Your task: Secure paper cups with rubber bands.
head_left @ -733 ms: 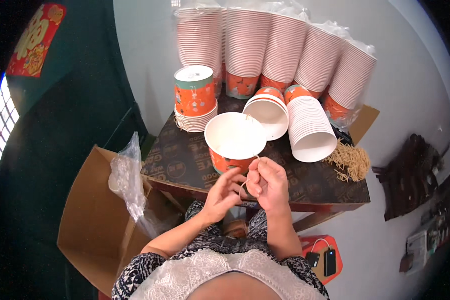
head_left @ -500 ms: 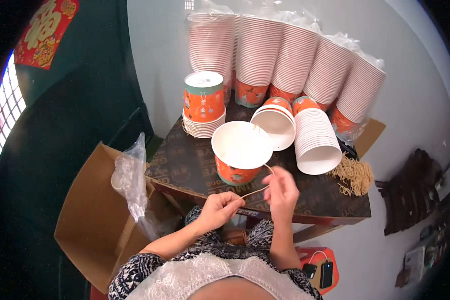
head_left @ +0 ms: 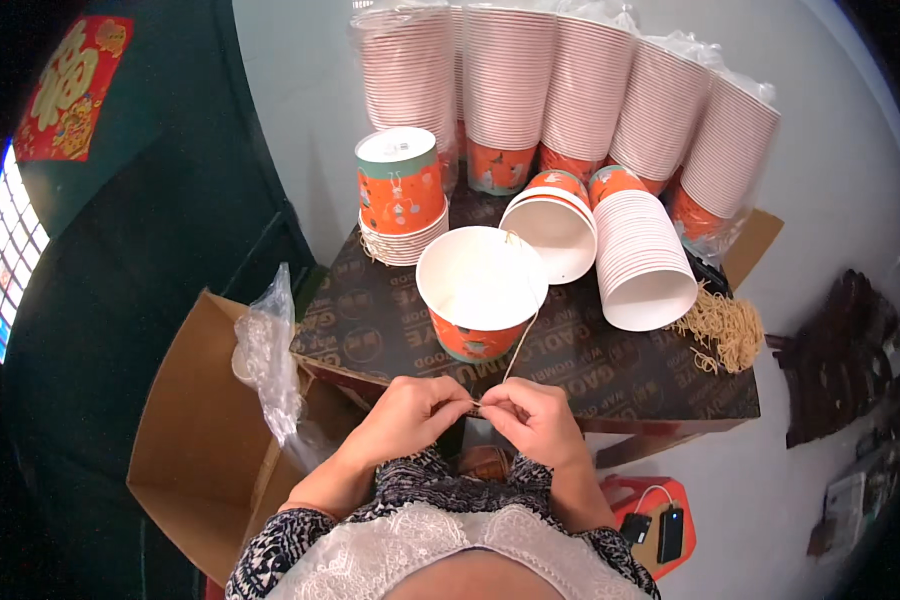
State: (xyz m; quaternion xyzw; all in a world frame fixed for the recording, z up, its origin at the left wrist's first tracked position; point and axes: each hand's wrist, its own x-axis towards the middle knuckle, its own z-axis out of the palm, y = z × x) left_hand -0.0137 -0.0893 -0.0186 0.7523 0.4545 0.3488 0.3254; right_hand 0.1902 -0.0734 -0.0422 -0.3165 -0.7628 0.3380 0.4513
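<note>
Because the thin tan cord (head_left: 521,345) runs from the right side of the rim of the paper bucket (head_left: 482,335) down to the fingers, even, gentle tension is probably the main thing to keep here. The white-lined bucket stands upright on the dark bench (head_left: 610,385), near its front edge and just in front of the person. The left hand (head_left: 405,418) and right hand (head_left: 542,425) meet just before that edge, both pinching the cord, thumb against forefinger, with fingertips close together. Whether a knot lies between them cannot be told; the fingers cover it.

For clean work, it seems best to hold with 1 hand as a fixed point while the other does the fine shaping, and to use the fingertips rather than the palm. A little slack toward the rim would be wise: neither of the 2 hands braces the bucket, so a sharp tug could tip it or strain the paper. Another bit of cord shows at the far rim; how it joins the near length is unclear, so pulling there blindly would be risky.

The bundle of loose cords (head_left: 727,333) lies at the bench's right end, well apart from the fingers, while the inverted bucket stack (head_left: 400,200) stands near on the left, leaving fair elbow room.
</note>
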